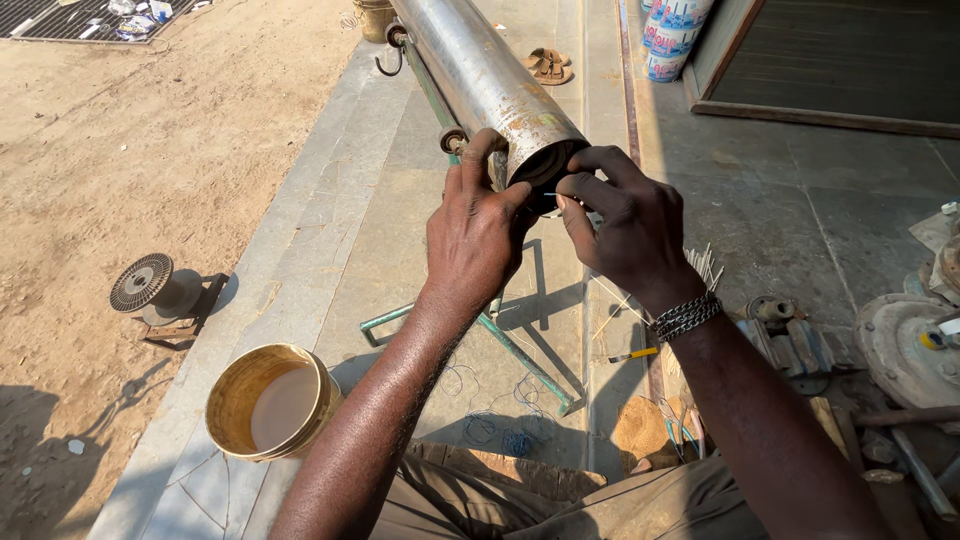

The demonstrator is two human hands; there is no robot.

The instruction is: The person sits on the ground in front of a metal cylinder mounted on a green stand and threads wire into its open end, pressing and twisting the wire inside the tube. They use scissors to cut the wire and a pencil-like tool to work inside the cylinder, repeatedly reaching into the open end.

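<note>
A long steel cylinder (470, 70) lies on a green metal stand (510, 350), its open dark end facing me. My left hand (475, 235) and my right hand (625, 225) are both at that open end. Between their fingertips they pinch a thin blue wire (548, 194) stretched across the mouth. My left thumb rests against the cylinder's rim. My right wrist wears a chain bracelet (685, 315). What lies inside the cylinder stays hidden behind my hands.
A yellow bucket (270, 400) with liquid stands lower left. A wire spool (150, 285) sits on the sand. Loose blue wire (500, 425) lies under the stand. A yellow-handled tool (632, 354), thin sticks (703, 265) and metal parts (905, 335) are on the right. Sandals (548, 66) are far back.
</note>
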